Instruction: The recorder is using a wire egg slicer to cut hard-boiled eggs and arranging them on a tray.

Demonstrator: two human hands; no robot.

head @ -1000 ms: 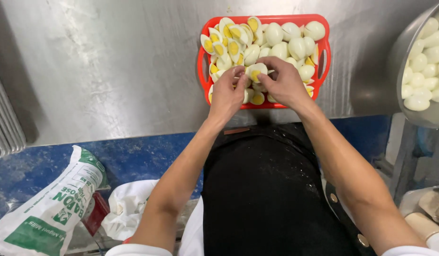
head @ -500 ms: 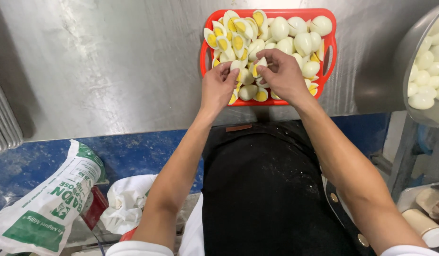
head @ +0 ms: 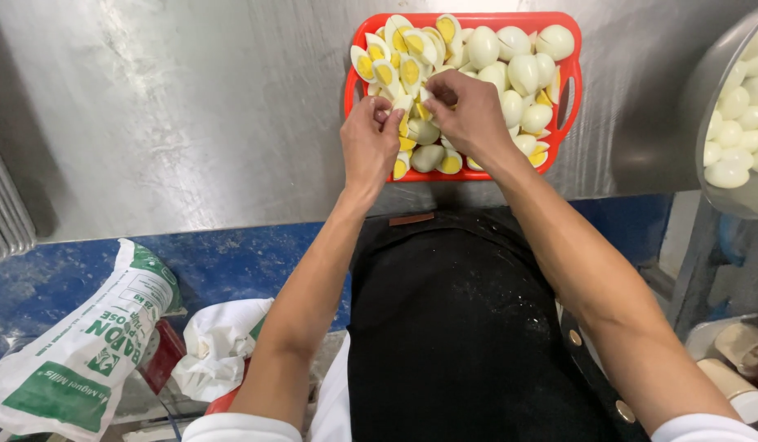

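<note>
A red plastic tray (head: 569, 98) sits on the steel counter, filled with several boiled egg halves (head: 510, 57), yolks showing yellow. My left hand (head: 369, 143) hovers over the tray's near left side and pinches an egg half (head: 405, 123) between thumb and fingers. My right hand (head: 469, 110) is beside it over the middle of the tray, its fingers curled on the same egg piece or one next to it; I cannot tell which.
A steel counter (head: 191, 106) spreads to the left. A metal bowl (head: 710, 106) of whole peeled eggs stands at the right edge. Below lie a white and green sack (head: 76, 352), crumpled white cloth (head: 219, 344) and blue floor. My black apron fills the lower middle.
Both hands have stayed together over the tray, working on egg pieces; the left hand's pinched half now stands upright between the fingers. The camera view has shifted slightly.
</note>
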